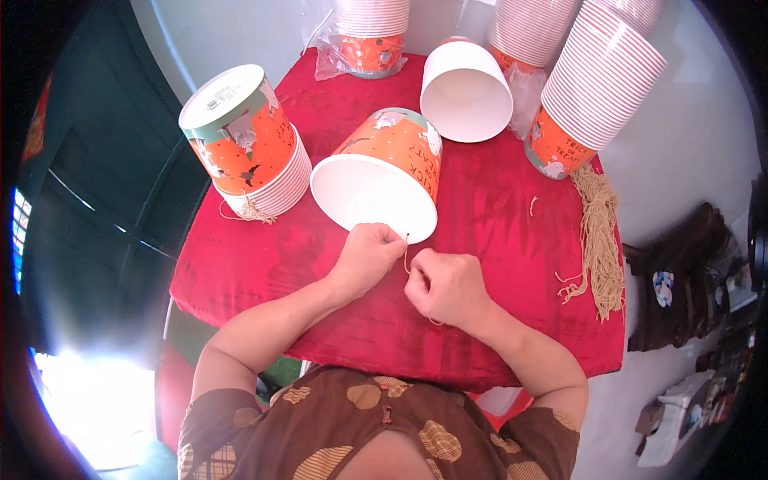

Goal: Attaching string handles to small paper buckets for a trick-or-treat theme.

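Observation:
An orange paper bucket [400,142] with a white inside lies on its side, its mouth toward me. At the near edge of that mouth, my left hand [366,260] pinches the rim. A thin tan string [406,258] hangs from a small hole in the rim, just right of the left fingertips. My right hand [450,286] is closed with the string between its thumb and fingers. A short end of string shows below the right hand. Whether the left fingertips also touch the string, I cannot tell.
Upside-down stacked buckets [244,136] stand at the left, string ends at their base. Another bucket [468,92] lies on its side at the back. Tall stacks [600,72] stand back right. A bundle of tan strings [600,248] hangs along the right edge of the red-covered table [496,200].

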Demonstrator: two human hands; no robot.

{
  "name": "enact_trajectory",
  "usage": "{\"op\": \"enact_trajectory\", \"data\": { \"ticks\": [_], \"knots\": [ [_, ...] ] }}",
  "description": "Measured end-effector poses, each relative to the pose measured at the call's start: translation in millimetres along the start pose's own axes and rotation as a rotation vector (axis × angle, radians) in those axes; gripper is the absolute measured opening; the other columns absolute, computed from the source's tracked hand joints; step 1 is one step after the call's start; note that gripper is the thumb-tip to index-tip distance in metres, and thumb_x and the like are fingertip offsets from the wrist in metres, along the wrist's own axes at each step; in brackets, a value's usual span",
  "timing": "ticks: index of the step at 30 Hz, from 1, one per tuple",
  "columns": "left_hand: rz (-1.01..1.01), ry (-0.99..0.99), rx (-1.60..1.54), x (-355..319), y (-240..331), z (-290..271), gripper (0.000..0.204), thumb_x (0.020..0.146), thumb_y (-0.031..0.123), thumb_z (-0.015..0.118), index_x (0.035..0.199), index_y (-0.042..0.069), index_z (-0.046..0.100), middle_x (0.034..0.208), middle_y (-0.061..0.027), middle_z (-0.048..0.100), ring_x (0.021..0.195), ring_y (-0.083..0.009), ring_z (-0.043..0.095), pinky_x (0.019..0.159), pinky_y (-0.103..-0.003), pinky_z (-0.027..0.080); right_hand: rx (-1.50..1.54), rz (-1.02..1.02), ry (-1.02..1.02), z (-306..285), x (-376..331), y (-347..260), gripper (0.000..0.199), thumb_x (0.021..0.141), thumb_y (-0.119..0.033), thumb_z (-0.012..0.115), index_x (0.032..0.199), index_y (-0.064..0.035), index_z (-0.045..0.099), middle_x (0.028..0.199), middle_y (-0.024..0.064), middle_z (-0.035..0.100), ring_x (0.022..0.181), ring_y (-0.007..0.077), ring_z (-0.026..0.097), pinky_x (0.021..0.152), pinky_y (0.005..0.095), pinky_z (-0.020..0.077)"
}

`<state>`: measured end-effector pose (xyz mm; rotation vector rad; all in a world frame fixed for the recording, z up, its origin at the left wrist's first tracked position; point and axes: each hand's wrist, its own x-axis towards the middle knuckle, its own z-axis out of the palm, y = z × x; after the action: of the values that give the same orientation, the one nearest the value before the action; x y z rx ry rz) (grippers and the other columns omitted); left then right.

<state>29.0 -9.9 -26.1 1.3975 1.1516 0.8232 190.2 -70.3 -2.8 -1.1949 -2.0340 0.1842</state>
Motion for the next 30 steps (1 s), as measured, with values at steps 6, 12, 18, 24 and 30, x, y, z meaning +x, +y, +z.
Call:
{"op": "enact_trajectory", "data": {
  "ticks": [6, 12, 18, 24, 30],
  "knots": [
    [0.080, -0.085, 0.094, -8.3, 3.7, -0.5, 0.019, 0.083, 0.012, 0.064, 0.077, -0.006, 0.064, 0.064, -0.0080, 0.063, 0.060, -0.0114, 0.056, 0.054, -0.030, 0.045, -0.046, 0.424, -0.036, 0.1, 16.6, 19.4, 0.040, 0.085, -0.033, 0.061, 0.066, 0.0019, 0.062, 0.058, 0.0231, 0.058, 0.056, 0.0399, 0.062, 0.052, 0.0481, 0.0486],
    [0.236, -0.234, 0.235, -19.6, 8.8, -5.6, 0.022, 0.084, 0.017, 0.065, 0.077, -0.004, 0.065, 0.065, -0.0147, 0.063, 0.058, -0.0185, 0.059, 0.056, -0.036, 0.046, 0.109, 0.420, 0.023, 8.8, 29.8, 27.6, 0.038, 0.088, -0.029, 0.055, 0.074, 0.0051, 0.065, 0.062, 0.0267, 0.059, 0.060, 0.0394, 0.064, 0.056, 0.0477, 0.0491],
    [0.339, -0.204, 0.312, -19.8, 10.3, -11.5, 0.025, 0.085, 0.020, 0.065, 0.076, -0.003, 0.065, 0.069, -0.0180, 0.065, 0.063, -0.0266, 0.064, 0.060, -0.039, 0.049, -0.153, 0.324, 0.144, -9.6, 61.4, 44.7, 0.029, 0.086, -0.022, 0.055, 0.070, 0.0020, 0.062, 0.066, 0.0258, 0.060, 0.064, 0.0427, 0.062, 0.058, 0.0506, 0.0491],
    [0.368, -0.135, 0.439, -17.6, 10.3, -17.5, 0.030, 0.085, 0.027, 0.062, 0.077, -0.002, 0.066, 0.073, -0.0215, 0.065, 0.070, -0.0356, 0.065, 0.065, -0.045, 0.051, -0.677, 0.037, 0.218, -45.7, 94.4, 34.6, 0.019, 0.086, -0.018, 0.058, 0.073, -0.0038, 0.055, 0.060, 0.0164, 0.060, 0.056, 0.0358, 0.063, 0.052, 0.0481, 0.0486],
    [0.191, 0.030, 0.627, -8.2, 21.8, -35.6, 0.044, 0.082, 0.041, 0.063, 0.070, -0.001, 0.067, 0.072, -0.0230, 0.065, 0.074, -0.0387, 0.065, 0.070, -0.049, 0.052, -0.958, -0.172, 0.290, -60.9, 110.9, 39.7, 0.009, 0.077, -0.009, 0.060, 0.071, -0.0075, 0.053, 0.058, 0.0094, 0.060, 0.053, 0.0253, 0.064, 0.043, 0.0380, 0.0498]
  ]
}}
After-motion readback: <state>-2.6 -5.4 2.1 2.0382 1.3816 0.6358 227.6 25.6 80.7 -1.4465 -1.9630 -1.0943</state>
